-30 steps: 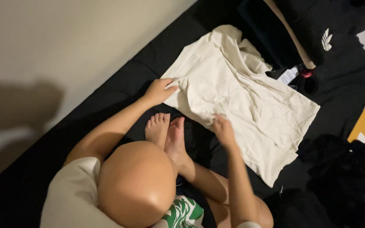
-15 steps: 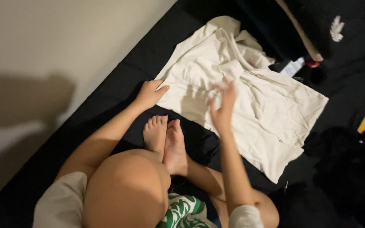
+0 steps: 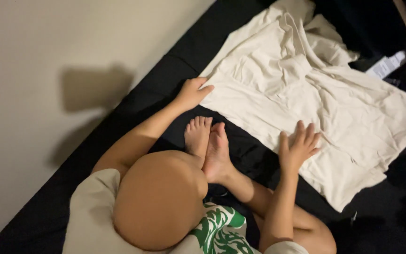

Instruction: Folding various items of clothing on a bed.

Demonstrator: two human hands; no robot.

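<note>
A black bedsheet [image 3: 165, 70] covers the mattress that runs diagonally beside a pale wall [image 3: 48, 47]. Spread on it lies a cream T-shirt [image 3: 306, 84], wrinkled, its upper part bunched into folds near the top edge of the view and its lower hem reaching toward the right. The person sits cross-legged, bare feet [image 3: 207, 141] pressed together just beside the shirt's near edge, wearing green-and-white patterned shorts [image 3: 217, 230]. A small white paper tag [image 3: 386, 66] sits on the dark surface at the upper right, just off the shirt.

The left hand [image 3: 192, 94] rests at the shirt's left corner, fingers loosely curled, thumb pointing onto the fabric edge; whether it pinches the cloth cannot be told. The right hand [image 3: 299, 146] lies flat and wide open, fingers spread, palm down on the shirt's near edge, forearm reaching up from the lap.
</note>
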